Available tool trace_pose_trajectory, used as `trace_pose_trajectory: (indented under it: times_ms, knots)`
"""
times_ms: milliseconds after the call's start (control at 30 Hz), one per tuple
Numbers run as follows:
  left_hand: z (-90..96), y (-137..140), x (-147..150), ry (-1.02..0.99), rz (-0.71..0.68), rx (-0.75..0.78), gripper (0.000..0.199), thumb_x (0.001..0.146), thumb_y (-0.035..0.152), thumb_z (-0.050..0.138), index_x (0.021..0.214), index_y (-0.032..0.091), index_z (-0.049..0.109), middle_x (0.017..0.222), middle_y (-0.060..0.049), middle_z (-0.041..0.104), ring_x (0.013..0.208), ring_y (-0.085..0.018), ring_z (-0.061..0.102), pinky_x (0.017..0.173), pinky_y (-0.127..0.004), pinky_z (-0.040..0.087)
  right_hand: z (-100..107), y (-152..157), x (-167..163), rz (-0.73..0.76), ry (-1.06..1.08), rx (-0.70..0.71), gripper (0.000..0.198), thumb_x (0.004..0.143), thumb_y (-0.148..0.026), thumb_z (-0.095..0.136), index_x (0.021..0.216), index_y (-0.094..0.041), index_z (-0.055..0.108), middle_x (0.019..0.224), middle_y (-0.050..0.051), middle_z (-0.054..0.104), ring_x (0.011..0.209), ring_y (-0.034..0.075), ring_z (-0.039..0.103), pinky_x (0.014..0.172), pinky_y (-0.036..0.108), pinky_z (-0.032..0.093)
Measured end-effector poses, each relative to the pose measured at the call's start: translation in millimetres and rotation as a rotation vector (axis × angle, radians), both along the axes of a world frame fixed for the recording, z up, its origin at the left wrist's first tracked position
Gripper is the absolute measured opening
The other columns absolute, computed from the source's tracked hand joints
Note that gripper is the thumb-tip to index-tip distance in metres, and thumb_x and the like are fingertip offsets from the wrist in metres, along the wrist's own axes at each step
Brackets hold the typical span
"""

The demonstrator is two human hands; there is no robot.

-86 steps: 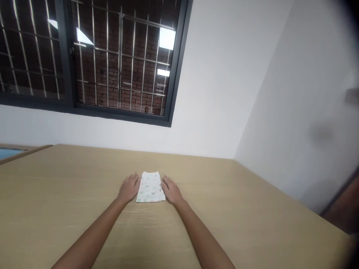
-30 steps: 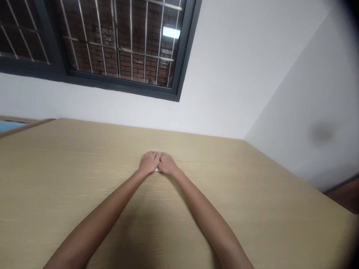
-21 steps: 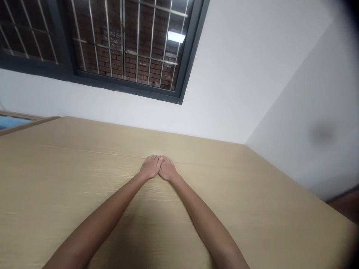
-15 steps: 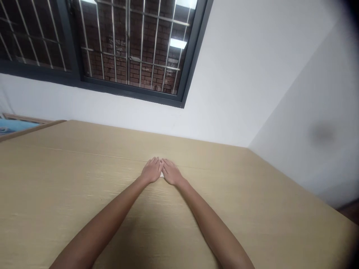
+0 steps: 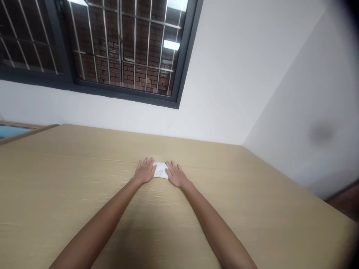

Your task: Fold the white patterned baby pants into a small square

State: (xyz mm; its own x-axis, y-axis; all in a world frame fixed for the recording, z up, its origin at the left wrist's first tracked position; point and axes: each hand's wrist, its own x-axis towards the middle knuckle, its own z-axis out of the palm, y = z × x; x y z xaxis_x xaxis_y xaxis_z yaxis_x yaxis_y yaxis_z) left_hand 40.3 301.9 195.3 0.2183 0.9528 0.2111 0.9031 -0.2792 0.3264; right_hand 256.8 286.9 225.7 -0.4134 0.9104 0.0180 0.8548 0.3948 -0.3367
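A small white piece with faint grey marks point(image 5: 160, 170), perhaps paper or cloth, lies flat on the wide yellowish-tan surface point(image 5: 224, 209). My left hand point(image 5: 144, 170) rests palm down at its left edge, fingers stretched away from me and the thumb on the piece. At its right edge my right hand point(image 5: 176, 175) lies palm down too, fingers spread, thumb touching it. Parts of both side edges are hidden beneath the hands. Neither hand is gripping anything.
A dark-framed window point(image 5: 123, 89) with metal bars stands beyond the surface, set in a white wall point(image 5: 218, 82). Another wall point(image 5: 314, 97) meets the right edge. Something light blue point(image 5: 12, 131) shows past the left edge. A thin crease point(image 5: 84, 157) crosses the surface.
My hands have slid apart, the left to the left and the right to the right, from nearly touching. Much more of the white piece now shows between them. The view has shifted slightly.
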Motion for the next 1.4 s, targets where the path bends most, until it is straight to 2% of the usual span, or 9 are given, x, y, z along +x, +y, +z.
trace_pose_trajectory:
  times_ms: [200,367,567,700,833,967,1133,1267,1400]
  knots:
    - [-5.5,0.5,-9.1,-0.021,0.059,0.019,0.073,0.105,0.057,0.019,0.158,0.010,0.035,0.168,-0.016,0.036,0.158,-0.035,0.023,0.127,-0.058,0.012,-3.7,0.7,4.0,-0.067,-0.005,0.010,0.076,0.106,-0.057,0.010,0.165,-0.009,0.018,0.174,0.012,0.013,0.162,0.023,0.001,0.129,0.046,0.000]
    - [-4.8,2.8,-21.5,-0.072,0.143,0.065,0.069,0.106,0.055,0.014,0.150,0.012,0.047,0.157,-0.020,0.051,0.149,-0.036,0.041,0.121,-0.056,0.028,-1.4,0.1,3.4,-0.153,0.094,0.015,0.074,0.107,-0.051,0.011,0.164,-0.005,0.020,0.173,0.014,0.012,0.162,0.022,0.004,0.130,0.043,0.005]
    - [5.6,-0.9,-7.2,-0.130,0.149,0.233,0.064,0.107,0.047,0.021,0.156,0.010,0.038,0.164,-0.017,0.041,0.154,-0.030,0.032,0.128,-0.050,0.020,1.3,-2.2,-2.4,-0.258,0.191,0.124,0.073,0.107,-0.050,0.022,0.163,-0.004,0.025,0.172,0.016,0.019,0.161,0.029,0.014,0.129,0.046,0.014]
    - [1.1,-5.7,8.6,-0.111,0.009,0.315,0.062,0.105,0.048,0.030,0.155,0.013,0.044,0.162,-0.014,0.046,0.153,-0.028,0.037,0.128,-0.050,0.021,-3.3,-3.0,-7.3,-0.196,0.192,0.202,0.071,0.106,-0.050,0.028,0.163,-0.008,0.028,0.171,0.015,0.024,0.161,0.029,0.015,0.130,0.046,0.015]
    - [-9.0,-3.8,13.0,-0.068,-0.138,0.289,0.063,0.105,0.054,0.031,0.155,0.018,0.045,0.164,-0.011,0.044,0.154,-0.028,0.035,0.126,-0.050,0.027,-5.6,-3.2,-7.2,-0.058,0.181,0.206,0.068,0.106,-0.048,0.031,0.163,-0.011,0.031,0.170,0.014,0.026,0.161,0.029,0.016,0.129,0.046,0.017]
    - [-9.7,-1.9,11.8,-0.049,-0.165,0.221,0.064,0.106,0.054,0.029,0.154,0.017,0.047,0.163,-0.012,0.046,0.153,-0.029,0.037,0.126,-0.048,0.028,-0.7,-6.9,-6.8,-0.020,0.154,0.197,0.064,0.106,-0.041,0.031,0.162,-0.012,0.032,0.171,0.014,0.025,0.160,0.029,0.017,0.129,0.048,0.018]
    - [-4.0,-1.7,11.7,-0.104,-0.203,0.160,0.060,0.105,0.050,0.033,0.152,0.017,0.048,0.158,-0.013,0.051,0.146,-0.029,0.045,0.125,-0.048,0.029,0.5,-9.6,-13.6,0.066,0.109,0.231,0.064,0.099,-0.021,0.036,0.163,-0.017,0.031,0.172,0.009,0.024,0.161,0.025,0.014,0.130,0.049,0.013]
    - [3.1,-5.1,12.2,-0.138,-0.245,0.142,0.052,0.104,0.042,0.034,0.147,0.018,0.052,0.147,-0.013,0.061,0.136,-0.027,0.053,0.119,-0.045,0.036,-2.8,-9.0,-18.9,0.068,0.125,0.160,0.062,0.100,-0.021,0.034,0.162,-0.017,0.034,0.170,0.010,0.029,0.158,0.024,0.025,0.130,0.047,0.017]
    - [11.1,-12.3,14.4,-0.149,-0.247,0.141,0.048,0.103,0.040,0.035,0.141,0.019,0.056,0.139,-0.013,0.065,0.130,-0.027,0.056,0.115,-0.045,0.039,1.1,-14.6,-19.5,0.045,0.168,0.195,0.055,0.105,-0.033,0.032,0.157,-0.018,0.044,0.166,0.010,0.040,0.152,0.026,0.038,0.128,0.045,0.022]
